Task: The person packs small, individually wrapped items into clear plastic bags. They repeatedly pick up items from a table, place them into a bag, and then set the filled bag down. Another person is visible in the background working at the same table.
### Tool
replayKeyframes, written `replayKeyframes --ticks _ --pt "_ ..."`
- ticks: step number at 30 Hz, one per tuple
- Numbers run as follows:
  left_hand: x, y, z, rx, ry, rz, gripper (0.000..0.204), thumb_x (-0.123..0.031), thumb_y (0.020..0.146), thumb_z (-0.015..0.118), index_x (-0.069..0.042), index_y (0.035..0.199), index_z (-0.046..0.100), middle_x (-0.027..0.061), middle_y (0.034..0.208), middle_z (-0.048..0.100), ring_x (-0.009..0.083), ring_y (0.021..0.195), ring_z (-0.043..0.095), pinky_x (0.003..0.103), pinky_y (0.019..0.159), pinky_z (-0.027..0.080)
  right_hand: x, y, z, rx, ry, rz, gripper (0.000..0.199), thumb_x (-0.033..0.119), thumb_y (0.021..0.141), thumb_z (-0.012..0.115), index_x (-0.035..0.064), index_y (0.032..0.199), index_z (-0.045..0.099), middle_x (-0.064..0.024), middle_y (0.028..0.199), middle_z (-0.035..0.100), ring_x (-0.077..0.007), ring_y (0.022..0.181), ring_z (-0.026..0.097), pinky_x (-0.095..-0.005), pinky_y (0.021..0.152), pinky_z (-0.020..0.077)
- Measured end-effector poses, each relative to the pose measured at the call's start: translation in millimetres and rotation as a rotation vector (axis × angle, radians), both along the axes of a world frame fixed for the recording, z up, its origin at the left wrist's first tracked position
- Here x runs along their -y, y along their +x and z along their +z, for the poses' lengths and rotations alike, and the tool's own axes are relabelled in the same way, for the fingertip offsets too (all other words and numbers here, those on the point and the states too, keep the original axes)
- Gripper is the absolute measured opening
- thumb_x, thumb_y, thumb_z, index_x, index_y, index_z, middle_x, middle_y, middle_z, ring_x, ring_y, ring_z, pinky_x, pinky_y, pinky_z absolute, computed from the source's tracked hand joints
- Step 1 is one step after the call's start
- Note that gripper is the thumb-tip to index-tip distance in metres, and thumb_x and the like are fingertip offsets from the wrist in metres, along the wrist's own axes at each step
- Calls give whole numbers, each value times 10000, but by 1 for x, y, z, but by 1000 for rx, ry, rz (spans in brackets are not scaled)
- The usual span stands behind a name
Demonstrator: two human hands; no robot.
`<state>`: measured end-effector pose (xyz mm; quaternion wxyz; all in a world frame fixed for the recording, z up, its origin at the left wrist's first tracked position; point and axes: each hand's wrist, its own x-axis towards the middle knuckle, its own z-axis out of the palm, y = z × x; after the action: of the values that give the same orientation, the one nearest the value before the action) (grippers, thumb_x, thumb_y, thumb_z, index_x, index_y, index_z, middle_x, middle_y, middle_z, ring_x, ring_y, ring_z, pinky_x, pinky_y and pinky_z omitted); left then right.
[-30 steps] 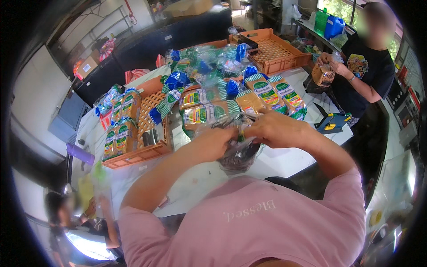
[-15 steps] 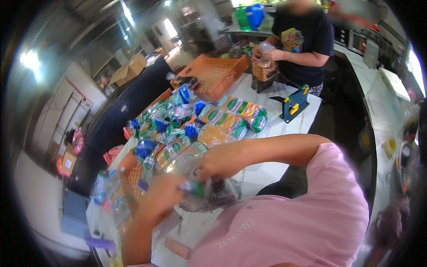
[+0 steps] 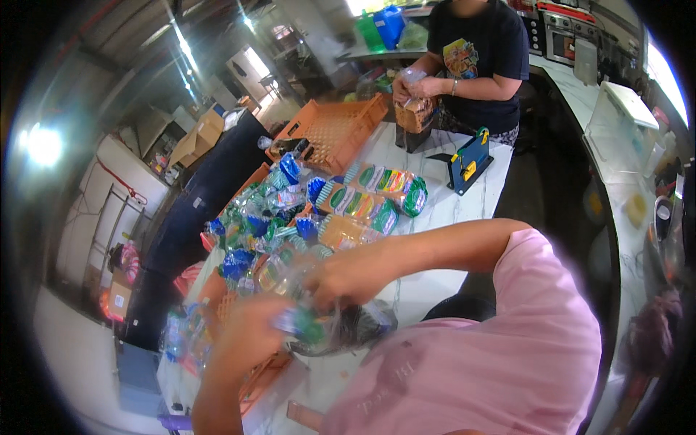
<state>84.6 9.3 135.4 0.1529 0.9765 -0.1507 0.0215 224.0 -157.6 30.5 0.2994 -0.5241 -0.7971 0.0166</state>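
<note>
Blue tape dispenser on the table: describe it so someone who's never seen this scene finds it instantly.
Start at the long white marble-patterned table and go to its far end, where a person in a dark shirt stands bagging goods. The blue tape dispenser sits at the table's right edge, just past the row of bagged loaves. It is the only hard, angular blue object, with a yellow part on its side.

two orange crates, one blue tape dispenser, two people

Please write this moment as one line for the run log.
left hand: grips clear plastic bag | right hand: on bag top | table: wrapped bread loaves, orange crate | co-worker: bagging
</note>
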Motion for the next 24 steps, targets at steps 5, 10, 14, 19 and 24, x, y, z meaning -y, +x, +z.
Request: replayKeyframes --ticks 5,10,14,19,24 --pt "2 -4 37 208 -265 55 294 88 549 564 9 825 629 91 780 632 197 724 628 305 655 505 3 4 -5 -64 214 -135 807 145 545 821 105 1249 428 -200 1327 324 -396 1219 332 -488 989 303" --pt "-69 -43 75 656 -401 276 517 31 701 664 -53 1185 504 90 973 618 201 870 607 334 787 506 -14 17 -17 -282 9 -38 1223 171 498 868 95 1451 105 -229 1484 97 -404 1377 69 -497 1102 131" --pt "-82 -36 83 855 -144 153 425 -30 792 608 -51 1201 496 84 1069 591 174 940 590 331 822 505 -13 26 -34 -341 20 -21 1249 172 467 875 146 1455 111 -218 1475 137 -388 1362 154 -459 1108 171" --pt "-88 -66 153 689 -68 247 415 -111 839 586 -34 1239 505 93 1127 558 173 1057 536 346 936 424 -24 22 -34 -263 57 82 806 153 543 836 110 1258 465 -204 1426 247 -389 1303 280 -440 1050 276" --pt "-93 -71 175 930 344 350 348 -123 816 586 15 1132 542 158 1022 575 245 933 550 369 835 442 -28 19 -12 -92 -16 -107 537 240 587 814 51 1056 635 -189 1358 362 -367 1159 464 -447 951 380"
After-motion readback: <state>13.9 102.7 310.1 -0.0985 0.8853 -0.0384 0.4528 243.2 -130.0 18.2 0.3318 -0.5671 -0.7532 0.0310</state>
